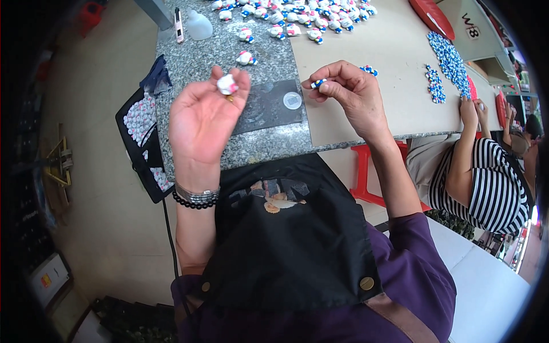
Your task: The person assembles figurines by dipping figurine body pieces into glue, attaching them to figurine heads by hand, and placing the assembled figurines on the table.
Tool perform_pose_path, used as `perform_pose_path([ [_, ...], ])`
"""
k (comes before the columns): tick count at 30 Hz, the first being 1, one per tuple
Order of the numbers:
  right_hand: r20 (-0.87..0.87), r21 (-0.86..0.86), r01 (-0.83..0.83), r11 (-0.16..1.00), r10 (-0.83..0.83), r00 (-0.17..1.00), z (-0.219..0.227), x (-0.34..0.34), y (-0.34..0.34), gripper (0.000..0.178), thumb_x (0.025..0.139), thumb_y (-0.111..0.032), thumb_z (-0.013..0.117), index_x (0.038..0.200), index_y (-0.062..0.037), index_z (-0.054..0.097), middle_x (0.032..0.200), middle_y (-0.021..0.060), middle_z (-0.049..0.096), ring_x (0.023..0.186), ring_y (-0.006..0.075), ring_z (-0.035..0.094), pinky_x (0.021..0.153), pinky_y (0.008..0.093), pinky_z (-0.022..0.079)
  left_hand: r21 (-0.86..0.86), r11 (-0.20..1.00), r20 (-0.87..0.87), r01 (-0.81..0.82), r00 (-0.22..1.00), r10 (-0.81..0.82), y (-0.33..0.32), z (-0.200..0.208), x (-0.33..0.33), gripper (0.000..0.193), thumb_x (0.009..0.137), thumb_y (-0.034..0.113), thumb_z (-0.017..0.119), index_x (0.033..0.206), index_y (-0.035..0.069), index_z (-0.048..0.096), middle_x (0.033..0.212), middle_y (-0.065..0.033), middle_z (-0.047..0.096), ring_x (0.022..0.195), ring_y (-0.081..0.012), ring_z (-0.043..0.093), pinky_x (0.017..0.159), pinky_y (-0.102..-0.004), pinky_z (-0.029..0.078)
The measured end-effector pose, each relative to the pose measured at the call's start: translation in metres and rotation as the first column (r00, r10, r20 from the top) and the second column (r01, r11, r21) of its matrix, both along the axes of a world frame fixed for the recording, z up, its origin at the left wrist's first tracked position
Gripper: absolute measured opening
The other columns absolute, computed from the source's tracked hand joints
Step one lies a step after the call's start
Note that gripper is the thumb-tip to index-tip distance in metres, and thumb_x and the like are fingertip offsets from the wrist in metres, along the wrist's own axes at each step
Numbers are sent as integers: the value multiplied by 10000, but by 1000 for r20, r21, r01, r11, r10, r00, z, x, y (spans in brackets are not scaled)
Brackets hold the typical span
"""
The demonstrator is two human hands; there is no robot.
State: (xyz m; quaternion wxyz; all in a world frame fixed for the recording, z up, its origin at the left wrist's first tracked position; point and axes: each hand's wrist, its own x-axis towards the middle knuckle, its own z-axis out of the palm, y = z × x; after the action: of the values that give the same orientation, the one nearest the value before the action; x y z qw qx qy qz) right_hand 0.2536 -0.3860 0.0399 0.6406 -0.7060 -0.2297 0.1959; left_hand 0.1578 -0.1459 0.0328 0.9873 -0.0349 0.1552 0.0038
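Observation:
My left hand (200, 123) is turned palm up, its fingertips closed on a small white figurine head (227, 84) with a pink patch. A tiny gold-coloured bit shows just beneath the head. Between thumb and fingers, my right hand (360, 97) pinches a small blue-and-white figurine body (318, 83). The two pieces are apart, both held above the worktop. Under and between my hands lie a dark mat (260, 114) and a small round whitish disc (292, 101). A joined figurine (246, 58) lies beyond the mat, and another blue piece (369, 70) lies behind my right hand.
Many white, blue and pink figurines (297, 14) cover the far worktop, beside a translucent bottle (199, 26) and a pen-shaped cutter (179, 26). A black tray (136, 157) of white heads sits at left. Blue pieces (449, 60) are heaped at right near a co-worker in stripes (486, 177).

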Motion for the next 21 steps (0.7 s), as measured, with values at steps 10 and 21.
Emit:
perform_pose_path([
  [10,427,-316,33,948,111,897,1,-5,13,108,800,-59,708,896,-19,682,868,37,682,839,146,650,747,273,527,613,790,74,13,994,-74,-18,-8,-33,321,951,54,534,1259,-6,471,1102,-132,576,997,-211,595,878,-307,500],
  [21,791,-406,182,896,244,561,-10,-13,25,180,629,-90,772,797,-106,710,781,19,510,784,200,527,660,330,457,520,854,89,13,994,-70,-28,-14,-61,434,894,52,634,1300,-30,506,1072,-97,574,894,-153,523,797,-254,457],
])
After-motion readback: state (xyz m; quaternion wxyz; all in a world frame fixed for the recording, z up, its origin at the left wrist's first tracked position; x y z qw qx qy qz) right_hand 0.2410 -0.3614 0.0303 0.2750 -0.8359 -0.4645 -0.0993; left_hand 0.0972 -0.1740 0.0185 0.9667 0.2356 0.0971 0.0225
